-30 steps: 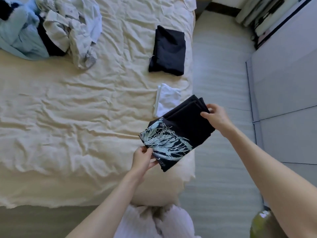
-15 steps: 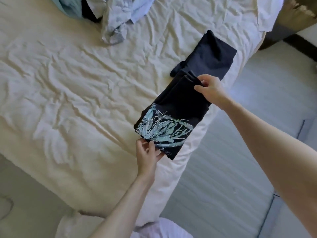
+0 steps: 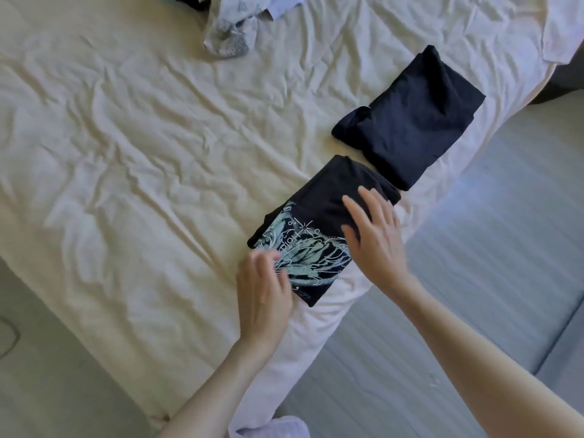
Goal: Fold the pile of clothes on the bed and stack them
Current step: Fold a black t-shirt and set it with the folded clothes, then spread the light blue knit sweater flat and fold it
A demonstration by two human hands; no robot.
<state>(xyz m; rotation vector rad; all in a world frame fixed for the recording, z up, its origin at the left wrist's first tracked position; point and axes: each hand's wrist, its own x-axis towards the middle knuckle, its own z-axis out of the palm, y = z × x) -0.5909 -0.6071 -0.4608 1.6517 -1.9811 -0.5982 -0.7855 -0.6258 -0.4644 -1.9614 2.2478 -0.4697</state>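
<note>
A folded black shirt with a pale green print lies flat on the bed near its right edge. My right hand rests on its top with straight, spread fingers. My left hand is at the shirt's near left corner, fingers relaxed and blurred, gripping nothing. Just beyond lies a second folded black garment. The unfolded pile of pale clothes sits at the top edge, mostly cut off.
The cream sheet of the bed is wrinkled across the left and middle. A grey striped floor runs along the bed's right side. A white cloth shows at the bottom edge.
The printed shirt went from held in the air to lying on the bed, over the spot where a small white folded item lay. Both hands let go and now lie flat on it.
</note>
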